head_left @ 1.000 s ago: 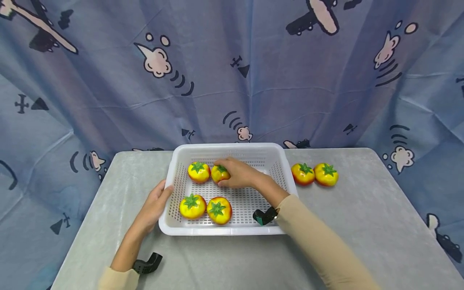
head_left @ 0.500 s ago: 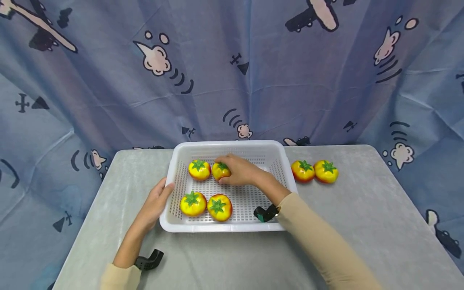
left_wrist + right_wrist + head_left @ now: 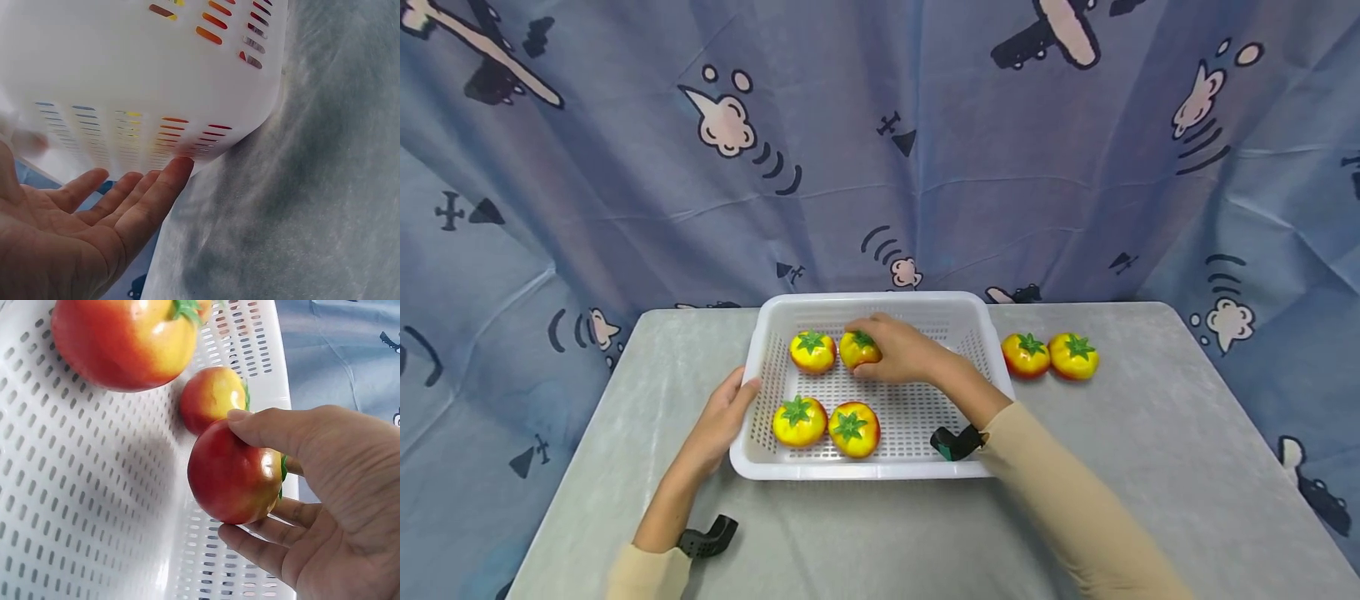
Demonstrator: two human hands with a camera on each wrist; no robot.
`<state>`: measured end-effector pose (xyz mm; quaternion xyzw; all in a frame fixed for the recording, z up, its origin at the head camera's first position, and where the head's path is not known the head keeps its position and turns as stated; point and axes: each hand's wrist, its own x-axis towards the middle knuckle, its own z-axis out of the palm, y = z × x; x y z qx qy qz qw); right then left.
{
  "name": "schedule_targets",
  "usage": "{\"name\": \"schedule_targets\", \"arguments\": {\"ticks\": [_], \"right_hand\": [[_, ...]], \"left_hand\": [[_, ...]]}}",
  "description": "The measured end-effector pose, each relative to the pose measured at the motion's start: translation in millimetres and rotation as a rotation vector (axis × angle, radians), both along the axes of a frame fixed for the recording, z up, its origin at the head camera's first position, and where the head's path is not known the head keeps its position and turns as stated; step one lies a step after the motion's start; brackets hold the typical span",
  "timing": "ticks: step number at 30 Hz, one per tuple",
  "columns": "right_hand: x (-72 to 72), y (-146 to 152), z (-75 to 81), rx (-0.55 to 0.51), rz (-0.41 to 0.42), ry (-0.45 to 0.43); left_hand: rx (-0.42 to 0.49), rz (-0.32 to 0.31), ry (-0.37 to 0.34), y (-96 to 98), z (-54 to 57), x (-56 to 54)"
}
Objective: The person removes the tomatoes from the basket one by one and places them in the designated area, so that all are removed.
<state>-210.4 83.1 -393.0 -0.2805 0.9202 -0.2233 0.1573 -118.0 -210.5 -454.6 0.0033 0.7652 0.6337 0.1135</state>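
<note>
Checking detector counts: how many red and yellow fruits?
6: front left fruit, front right fruit and back left fruit in basket; held fruit in right hand; inner fruit and outer fruit on table right of basket. Right sleeve may hide more.

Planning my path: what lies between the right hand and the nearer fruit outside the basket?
The head view shows the basket's right rim between the right hand and that outside fruit; no other fruit lies there.

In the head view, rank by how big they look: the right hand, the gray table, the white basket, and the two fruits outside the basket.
1. Gray table
2. White basket
3. Right hand
4. Left fruit and right fruit: they look about alike, so I won't rank them.
</note>
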Motion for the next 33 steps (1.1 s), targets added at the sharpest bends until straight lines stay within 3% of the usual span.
{"name": "schedule_targets", "arguments": {"ticks": [10,22,33], "right_hand": [[9.5,9,19.5,-0.037,-0.009,0.032],[29.9,46,45.8,-0.07,-0.061,0.124],[51.1,75,54.6,-0.116,-0.113,0.202]], "left_hand": [[-0.02,0.012,-0.015,-1.5,1.5,2.8],[-0.014,-0.004,-0.003,3.1,2.5,0.2],[-0.029,0.008,-0.02,4.2,2.1,1.2]]}}
